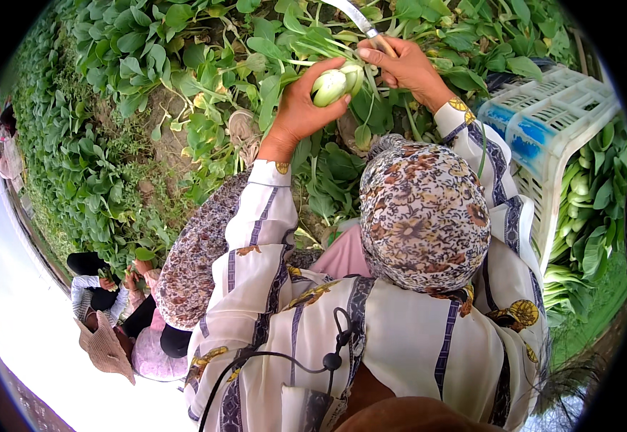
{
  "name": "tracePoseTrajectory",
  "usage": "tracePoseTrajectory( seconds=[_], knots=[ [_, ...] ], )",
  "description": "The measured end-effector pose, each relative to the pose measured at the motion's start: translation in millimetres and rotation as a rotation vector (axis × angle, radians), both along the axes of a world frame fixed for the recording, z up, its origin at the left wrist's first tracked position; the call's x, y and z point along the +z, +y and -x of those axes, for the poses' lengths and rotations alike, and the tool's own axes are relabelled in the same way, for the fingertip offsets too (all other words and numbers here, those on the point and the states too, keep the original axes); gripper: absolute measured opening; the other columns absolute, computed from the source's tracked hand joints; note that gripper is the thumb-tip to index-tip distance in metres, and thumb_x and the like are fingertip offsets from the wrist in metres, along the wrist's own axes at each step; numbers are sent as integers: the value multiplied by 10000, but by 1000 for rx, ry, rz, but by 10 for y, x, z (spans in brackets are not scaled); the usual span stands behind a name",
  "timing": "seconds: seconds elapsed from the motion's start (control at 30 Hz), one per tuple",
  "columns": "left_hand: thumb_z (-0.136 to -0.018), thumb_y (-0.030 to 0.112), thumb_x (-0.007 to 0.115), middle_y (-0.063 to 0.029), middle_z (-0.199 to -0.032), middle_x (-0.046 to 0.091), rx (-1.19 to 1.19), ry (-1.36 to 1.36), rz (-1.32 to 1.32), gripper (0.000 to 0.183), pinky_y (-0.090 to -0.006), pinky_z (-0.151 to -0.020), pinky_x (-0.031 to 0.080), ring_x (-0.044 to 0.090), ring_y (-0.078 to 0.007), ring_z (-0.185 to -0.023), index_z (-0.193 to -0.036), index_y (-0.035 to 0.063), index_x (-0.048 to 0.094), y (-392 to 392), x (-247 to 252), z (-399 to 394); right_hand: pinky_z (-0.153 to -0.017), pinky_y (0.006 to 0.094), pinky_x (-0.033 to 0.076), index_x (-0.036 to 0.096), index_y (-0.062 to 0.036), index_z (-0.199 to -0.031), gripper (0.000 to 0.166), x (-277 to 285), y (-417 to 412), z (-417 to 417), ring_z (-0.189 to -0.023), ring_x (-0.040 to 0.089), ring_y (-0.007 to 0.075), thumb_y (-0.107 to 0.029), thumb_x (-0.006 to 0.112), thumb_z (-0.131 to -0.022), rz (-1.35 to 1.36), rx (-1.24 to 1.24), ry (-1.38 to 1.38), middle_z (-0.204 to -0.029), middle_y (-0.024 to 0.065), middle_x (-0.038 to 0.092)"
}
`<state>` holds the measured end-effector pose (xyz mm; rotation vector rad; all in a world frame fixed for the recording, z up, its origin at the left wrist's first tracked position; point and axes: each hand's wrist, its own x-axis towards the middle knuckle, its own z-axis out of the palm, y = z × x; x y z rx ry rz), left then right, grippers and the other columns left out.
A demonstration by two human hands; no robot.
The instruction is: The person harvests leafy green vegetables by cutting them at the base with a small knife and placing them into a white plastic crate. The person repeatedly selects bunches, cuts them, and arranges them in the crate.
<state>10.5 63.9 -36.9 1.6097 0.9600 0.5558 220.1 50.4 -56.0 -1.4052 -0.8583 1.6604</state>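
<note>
My left hand (307,100) grips a head of pak choi (331,87) around its pale base, with the cut end turned up towards me. Its leaf stalks (319,46) point away, over the growing plants. In my right hand (408,67) is a small sickle-like knife, its wooden handle (382,45) in the palm. The curved metal blade (352,13) points up and left, away from the head, and its tip runs out of the frame. My right fingertips are close beside the stalks; whether they also pinch a leaf I cannot tell.
A white plastic crate (554,116) with blue marks stands at my right, with harvested pak choi (581,183) beside its near side. Leafy plants (124,48) cover the ground ahead and left. Co-workers crouch at far left, one in a straw hat (107,345). My shoe (243,132) is among the leaves.
</note>
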Motion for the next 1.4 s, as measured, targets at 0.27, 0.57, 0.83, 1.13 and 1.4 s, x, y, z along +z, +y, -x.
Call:
tracePoseTrajectory(
  seconds=[0.27,0.57,0.83,1.13,1.4],
  knots=[
    [-719,112,702,-54,-1090,609,9,18,13,522,-255,-837,466,583,-120,-963,-1209,104,525,-86,-21,-105,-402,209,333,566,-14,-858,187,-237,-168,183,-444,420,58,-181,641,-822,138,-283,274,-661,10,533],
    [-736,57,663,-39,-1132,562,232,-252,209,529,-261,-847,441,535,-107,-992,-1238,69,495,-54,-39,-74,-390,206,331,559,-26,-928,263,-211,-229,125,-435,430,42,-274,614,-858,112,-206,5,-722,34,597],
    [-737,83,689,-43,-1121,563,90,-184,190,550,-273,-851,445,538,-117,-979,-1247,67,484,-168,-93,-185,-417,187,349,563,-34,-933,239,-206,-147,144,-481,434,38,-231,654,-832,91,-274,270,-767,75,613],
    [-840,267,635,-152,-1035,622,123,-163,919,494,-286,-716,519,615,-168,-865,-1220,12,451,-225,-356,22,-494,197,381,542,-15,-1046,259,-189,-102,-277,-554,441,43,-168,616,-850,-79,-110,485,-772,52,572],
    [-867,602,390,-166,-1105,589,-59,-340,1065,681,-288,-774,514,607,-170,-922,-1310,84,400,-158,-337,121,-537,268,366,594,-47,-952,151,20,-53,22,-591,440,97,-83,539,-816,-309,508,-299,-754,14,525]
  ],
)
